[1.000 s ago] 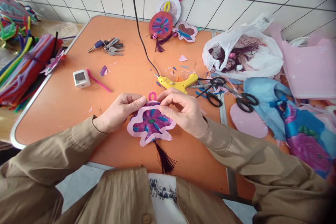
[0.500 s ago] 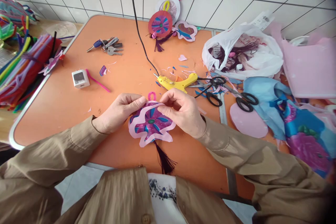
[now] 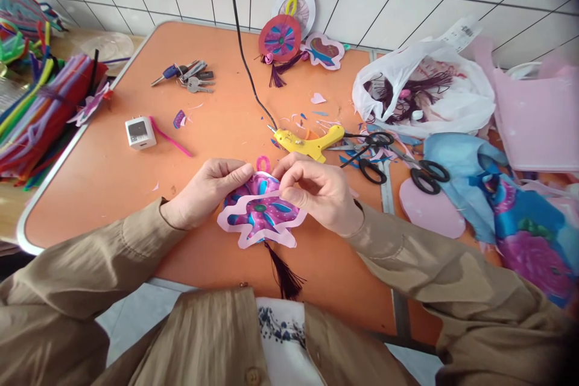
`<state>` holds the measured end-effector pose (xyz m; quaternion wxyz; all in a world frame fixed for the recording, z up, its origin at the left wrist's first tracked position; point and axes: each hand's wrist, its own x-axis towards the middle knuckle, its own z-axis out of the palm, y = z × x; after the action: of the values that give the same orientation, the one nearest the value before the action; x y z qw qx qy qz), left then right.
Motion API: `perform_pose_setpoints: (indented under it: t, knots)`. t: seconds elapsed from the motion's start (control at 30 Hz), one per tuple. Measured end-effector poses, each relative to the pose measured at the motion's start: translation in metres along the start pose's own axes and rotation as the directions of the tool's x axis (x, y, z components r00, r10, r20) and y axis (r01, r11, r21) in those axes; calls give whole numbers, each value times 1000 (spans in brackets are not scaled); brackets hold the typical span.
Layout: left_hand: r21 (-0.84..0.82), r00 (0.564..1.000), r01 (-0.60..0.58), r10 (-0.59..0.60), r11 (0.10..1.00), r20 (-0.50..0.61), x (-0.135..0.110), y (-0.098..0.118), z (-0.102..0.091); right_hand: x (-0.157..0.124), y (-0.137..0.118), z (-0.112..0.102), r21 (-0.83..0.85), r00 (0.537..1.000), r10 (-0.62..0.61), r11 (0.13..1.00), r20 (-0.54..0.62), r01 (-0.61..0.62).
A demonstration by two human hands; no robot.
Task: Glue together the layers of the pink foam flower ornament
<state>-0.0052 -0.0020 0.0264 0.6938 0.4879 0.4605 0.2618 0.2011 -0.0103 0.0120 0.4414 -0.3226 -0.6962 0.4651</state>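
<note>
My left hand (image 3: pixel 203 190) pinches the upper left edge of a purple and blue patterned ornament (image 3: pixel 266 184), thumb on top. A pink pipe-cleaner loop (image 3: pixel 263 164) stands at its top, and a dark purple tassel (image 3: pixel 286 274) hangs from its lower end. Across the ornament's front lies a pale pink wavy paper frame (image 3: pixel 242 238), its upper edge lifted away from the ornament's top. My right hand (image 3: pixel 316 193) grips this frame at the upper right between thumb and fingers. Above the right hand rests a yellow glue gun (image 3: pixel 307 142).
Scissors (image 3: pixel 373 169) lie among paper scraps right of the glue gun. A white plastic bag (image 3: pixel 425 120) holds dark tassels. Finished-looking ornaments (image 3: pixel 280 39) lean at the tiled wall. Keys (image 3: pixel 190 75), a white charger (image 3: pixel 140 132) and pipe cleaners (image 3: pixel 58 108) are on the left.
My right hand has drawn the pink frame's upper edge down and slightly right, exposing more of the ornament's top. My left hand keeps its hold. The view has shifted slightly.
</note>
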Motion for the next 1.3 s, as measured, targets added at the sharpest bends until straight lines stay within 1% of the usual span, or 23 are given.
perform_pose_setpoints:
  t: [0.1,0.2,0.27,0.37,0.43,0.5,0.57,0.63,0.77,0.87,1.07,1.13,1.23,1.3]
  knots:
    - [4,1000,-19,19,1000,-6,0,-1,-1,2,2,0,33,994,112,993,-7,-112]
    - [-17,1000,-16,16,1000,-4,0,-1,-1,2,4,-1,39,989,149,988,-23,-148]
    - [-42,1000,11,-10,999,9,1,-1,0,2,5,-2,33,993,121,992,-5,-120]
    - [-67,999,45,-45,997,9,1,0,0,0,5,-4,-32,998,35,999,44,-34]
    - [-74,999,52,-52,996,0,0,1,0,0,5,-6,-87,997,-31,995,77,37]
    - [-78,998,54,-53,995,17,0,1,0,1,6,-7,-114,991,-83,989,106,95]
    - [-80,998,50,-47,996,46,-1,2,0,1,7,-8,-112,988,-103,987,119,117]
    - [-73,998,35,-31,997,58,-1,3,0,1,8,-7,-87,991,-78,992,108,88]
    - [-38,999,5,-4,999,36,-2,3,-1,0,10,-3,10,997,23,1000,75,-24]
    - [-14,999,-10,10,1000,38,-2,2,-1,0,11,-1,73,996,59,995,72,-64]
    - [7,999,-38,38,999,21,0,-3,-4,-3,13,-3,216,987,101,968,125,-127]
    - [8,999,-34,34,999,14,1,-3,-4,-2,11,-5,205,983,132,966,129,-157]
    - [2,999,-35,35,999,13,0,-1,-4,-1,7,-7,102,971,207,970,124,-220]
    - [4,999,-44,44,999,17,-1,1,-3,1,4,-7,33,964,229,971,137,-235]
